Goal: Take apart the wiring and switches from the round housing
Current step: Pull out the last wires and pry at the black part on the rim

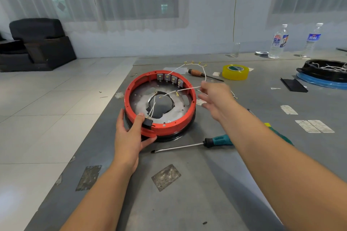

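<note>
Two bare hands are working over a grey table (187, 193) here. Closest to the near edge there are two scuffed metal-looking patches (166, 177) stuck flat on the surface. A bit further in, a long screwdriver with a teal handle (191, 143) lies flat, its tip pointing toward the table's left edge, just beside the housing.

The left hand (131, 137) grips the near rim of the round red housing (161, 103), thumb hooked over the top right beside a small black switch block (148, 123), fingers curled under the black base. The housing sits near the table's left edge, roughly mid-depth. Inside it you can see a silvery plate with a ragged hole in the middle, and four grey switches (170, 79) lined up along the far inner wall.

The right hand (216, 97) is blurry, raised just past the housing's right side, and it holds the white wiring (187, 89) in its fingers. The wires run from there down into the housing and also loop away toward the far edge with little brass terminals on the ends.

Further back: a wooden-handled screwdriver (202, 74), a roll of yellow tape (235, 72), and another black round housing on blue (323, 75) at the right edge. Two water bottles (277, 42) stand at the far edge.
</note>
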Demonstrator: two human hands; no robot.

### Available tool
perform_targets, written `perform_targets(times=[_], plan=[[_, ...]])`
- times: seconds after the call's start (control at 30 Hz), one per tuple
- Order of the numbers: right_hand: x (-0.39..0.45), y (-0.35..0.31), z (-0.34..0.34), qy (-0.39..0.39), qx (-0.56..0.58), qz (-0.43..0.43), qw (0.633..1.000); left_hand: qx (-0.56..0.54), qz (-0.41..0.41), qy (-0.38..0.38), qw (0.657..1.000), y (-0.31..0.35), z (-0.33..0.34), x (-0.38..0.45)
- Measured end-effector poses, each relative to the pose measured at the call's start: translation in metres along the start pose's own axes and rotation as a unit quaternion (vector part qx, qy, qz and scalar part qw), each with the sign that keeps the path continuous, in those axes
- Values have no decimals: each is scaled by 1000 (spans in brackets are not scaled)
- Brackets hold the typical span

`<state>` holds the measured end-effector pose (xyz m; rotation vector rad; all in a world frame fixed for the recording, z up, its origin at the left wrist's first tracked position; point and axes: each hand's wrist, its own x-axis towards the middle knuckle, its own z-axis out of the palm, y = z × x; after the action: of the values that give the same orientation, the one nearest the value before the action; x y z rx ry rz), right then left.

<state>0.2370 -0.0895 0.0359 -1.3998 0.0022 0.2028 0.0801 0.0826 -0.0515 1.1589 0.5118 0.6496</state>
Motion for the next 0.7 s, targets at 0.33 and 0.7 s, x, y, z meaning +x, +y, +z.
perform_targets(times=[0.33, 0.7], plan=[[-6, 30, 5, -58, 30, 31, 997, 355, 126, 75, 923, 1, -15, 3], [-12, 33, 7, -60, 26, 63, 996, 479, 62, 105, 870, 0, -22, 11]])
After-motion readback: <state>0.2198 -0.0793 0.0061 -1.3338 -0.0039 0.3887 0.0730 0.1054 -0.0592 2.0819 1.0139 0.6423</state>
